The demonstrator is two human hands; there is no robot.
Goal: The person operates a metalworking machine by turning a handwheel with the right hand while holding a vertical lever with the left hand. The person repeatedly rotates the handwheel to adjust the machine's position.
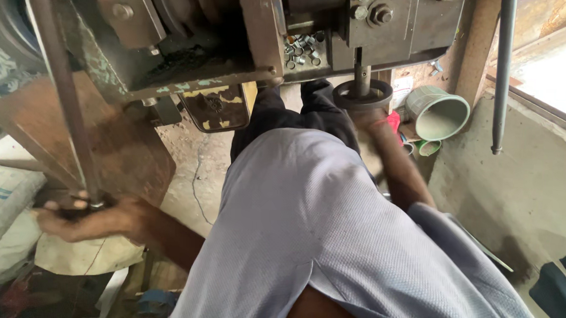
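Note:
My left hand [83, 218] grips the lower end of a long rusty metal lever [63, 88] that slants up to the press machine [237, 32]. My right hand [369, 121] is blurred and reaches under the machine's vertical ram [361, 71], touching a dark metal ring [362, 94] there. Whether its fingers close around the ring is unclear. Several small shiny metal pieces [301, 50] lie on the machine's ledge. My light blue shirt [330, 236] and dark trousers [297, 119] fill the middle of the view.
A green plastic mug [436, 112] lies on its side at the right, beside a concrete wall [514, 179]. A vertical grey pipe [502, 72] hangs at the right. White sacks [5, 199] lie at the left, and a rusty metal plate [117, 147] leans below the machine.

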